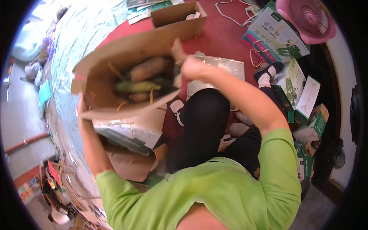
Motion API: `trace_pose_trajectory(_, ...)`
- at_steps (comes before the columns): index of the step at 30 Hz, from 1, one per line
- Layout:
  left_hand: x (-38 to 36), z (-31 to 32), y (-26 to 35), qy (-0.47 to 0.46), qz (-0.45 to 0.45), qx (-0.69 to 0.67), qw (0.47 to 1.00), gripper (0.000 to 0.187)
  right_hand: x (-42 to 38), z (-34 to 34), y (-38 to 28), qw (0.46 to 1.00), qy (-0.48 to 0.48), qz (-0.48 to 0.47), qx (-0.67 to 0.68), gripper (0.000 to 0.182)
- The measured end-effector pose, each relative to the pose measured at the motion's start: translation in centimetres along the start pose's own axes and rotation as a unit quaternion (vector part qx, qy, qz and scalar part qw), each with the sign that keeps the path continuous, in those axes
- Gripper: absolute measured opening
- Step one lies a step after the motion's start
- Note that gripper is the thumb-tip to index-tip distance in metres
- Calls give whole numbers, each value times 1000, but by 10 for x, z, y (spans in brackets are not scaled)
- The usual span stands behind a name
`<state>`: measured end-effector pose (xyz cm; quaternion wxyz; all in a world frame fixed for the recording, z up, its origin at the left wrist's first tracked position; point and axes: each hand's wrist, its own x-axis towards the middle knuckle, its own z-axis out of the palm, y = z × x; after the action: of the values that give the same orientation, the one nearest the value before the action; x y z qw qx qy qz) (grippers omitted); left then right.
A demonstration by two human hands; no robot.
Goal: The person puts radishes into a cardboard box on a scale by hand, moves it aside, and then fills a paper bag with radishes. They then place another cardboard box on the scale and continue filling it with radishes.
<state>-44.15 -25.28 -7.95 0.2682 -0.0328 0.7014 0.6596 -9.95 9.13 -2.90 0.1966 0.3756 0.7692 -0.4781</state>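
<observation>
Left of the cardboard box (126, 50) we had a pale plastic sheet (71, 42). Our left hand (81, 106) touched the box's left outer side, its fingers mostly hidden, so we could not tell how far they were open. Inside the tilted cardboard box lay long brown and green pieces (132, 87). Our right hand (191, 68) was closed around its right rim. Well right of it stood green-and-white cartons (293, 82) and a pink fan (310, 17).
</observation>
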Motion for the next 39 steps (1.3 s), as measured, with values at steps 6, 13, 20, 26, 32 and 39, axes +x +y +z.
trace_pose_trajectory(6,10,-98,0,8,-13,82,997,60,25,89,-50,986,-139,-6,87,30)
trace_pose_trajectory(13,45,-171,-14,51,-127,329,934,43,20,79,-41,952,-282,-115,8,40)
trace_pose_trajectory(20,52,-164,-10,165,127,423,882,47,61,95,-24,962,-144,-183,-142,35)
trace_pose_trajectory(26,-45,-42,34,205,403,460,764,31,12,45,-20,973,-75,-218,0,48)
trace_pose_trajectory(32,-107,82,43,97,434,378,812,29,-27,-17,51,944,85,-270,168,44)
trace_pose_trajectory(39,-171,239,11,-182,488,291,802,26,-134,-81,229,877,300,-156,342,39)
